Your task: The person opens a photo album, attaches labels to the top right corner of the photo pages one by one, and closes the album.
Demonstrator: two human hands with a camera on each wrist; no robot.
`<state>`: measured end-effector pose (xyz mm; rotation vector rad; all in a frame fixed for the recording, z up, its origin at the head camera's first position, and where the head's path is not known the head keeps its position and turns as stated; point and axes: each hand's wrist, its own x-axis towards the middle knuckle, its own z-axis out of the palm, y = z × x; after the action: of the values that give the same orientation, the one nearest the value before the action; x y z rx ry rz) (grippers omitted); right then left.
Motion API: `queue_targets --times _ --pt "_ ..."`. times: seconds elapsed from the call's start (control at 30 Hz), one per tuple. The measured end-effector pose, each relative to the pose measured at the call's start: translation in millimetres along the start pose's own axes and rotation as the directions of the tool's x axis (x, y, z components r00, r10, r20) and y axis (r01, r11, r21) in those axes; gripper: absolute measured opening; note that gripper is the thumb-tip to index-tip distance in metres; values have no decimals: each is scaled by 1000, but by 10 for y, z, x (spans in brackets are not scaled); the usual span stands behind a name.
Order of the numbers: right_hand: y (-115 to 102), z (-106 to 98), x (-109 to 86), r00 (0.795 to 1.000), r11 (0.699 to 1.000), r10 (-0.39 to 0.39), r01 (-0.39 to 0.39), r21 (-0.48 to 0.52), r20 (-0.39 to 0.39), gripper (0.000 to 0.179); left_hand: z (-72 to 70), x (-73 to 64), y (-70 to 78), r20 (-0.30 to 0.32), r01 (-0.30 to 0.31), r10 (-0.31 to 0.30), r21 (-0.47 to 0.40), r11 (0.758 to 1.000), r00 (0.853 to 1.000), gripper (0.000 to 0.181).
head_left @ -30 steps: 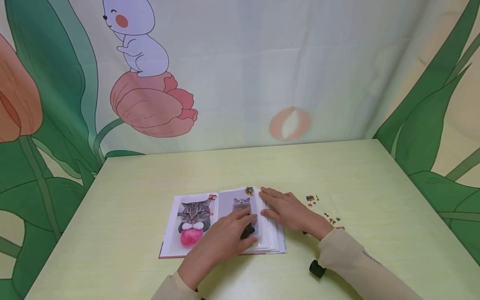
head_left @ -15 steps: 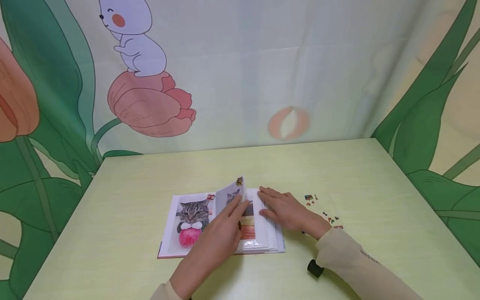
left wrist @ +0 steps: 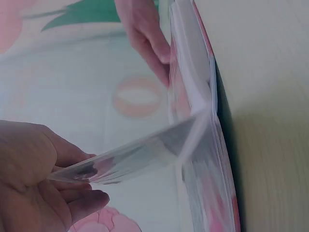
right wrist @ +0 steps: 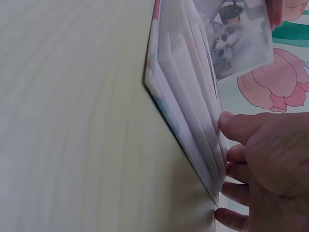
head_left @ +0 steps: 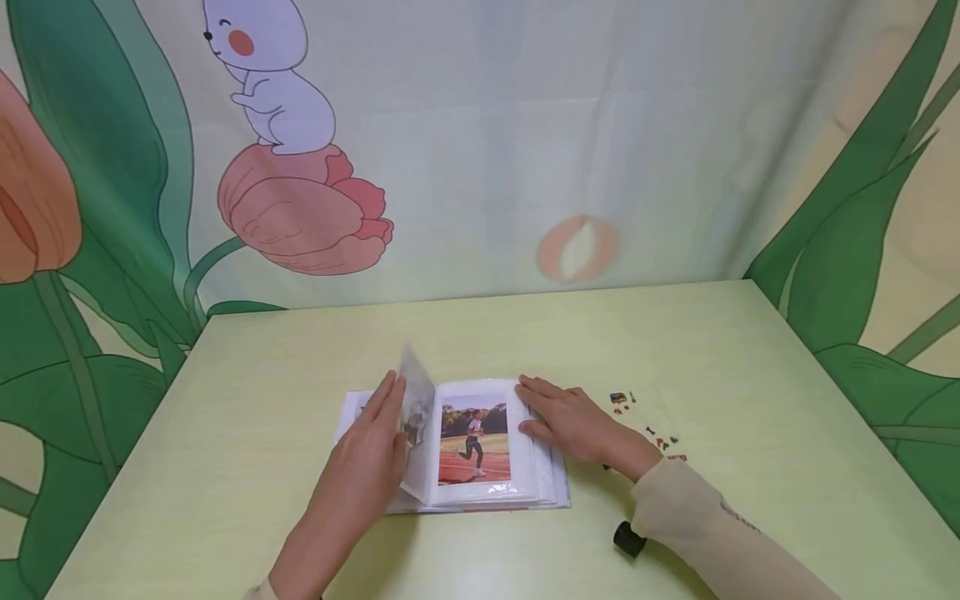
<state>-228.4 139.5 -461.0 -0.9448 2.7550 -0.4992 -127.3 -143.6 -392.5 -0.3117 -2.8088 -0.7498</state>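
A small photo album lies spread on the table. One clear-sleeved page stands raised near its spine, and my left hand holds this page by its outer edge. In the left wrist view the page edge runs in between the digits. Under the raised page shows a photo of a runner on a track. My right hand rests with extended fingers on the right edge of the album's pages. A cat photo faces the right wrist camera on the raised page. The left-hand spread is mostly covered by my left hand.
Several tiny stickers on a clear sheet lie right of the album, partly behind my right forearm. A small black cylinder is by the right sleeve. A printed curtain hangs behind the table's far edge.
My left hand has lifted the page with the grey cat photo and swung it leftward, uncovering the runner photo. My right hand has stayed at the right page edge.
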Motion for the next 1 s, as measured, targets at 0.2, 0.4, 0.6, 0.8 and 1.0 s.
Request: queue_targets --times 0.2,0.4,0.6,0.8,1.0 --pt "-5 9 -9 1000 1000 3 -3 8 -1 65 -84 -56 -231 42 40 -41 14 999 998 63" --pt "-10 0 -23 1000 1000 -8 8 14 -3 64 -83 -136 -439 126 58 -67 71 996 990 56" --pt "0 -2 -19 1000 1000 -14 14 -1 -13 64 16 -153 -576 242 43 -69 109 993 968 53" --pt "5 24 -16 1000 1000 -18 18 1 -14 65 112 -161 -628 380 47 -92 125 991 920 50" --pt "6 39 -11 1000 1000 -12 12 0 -25 65 131 -169 -607 429 68 -125 147 987 894 50"
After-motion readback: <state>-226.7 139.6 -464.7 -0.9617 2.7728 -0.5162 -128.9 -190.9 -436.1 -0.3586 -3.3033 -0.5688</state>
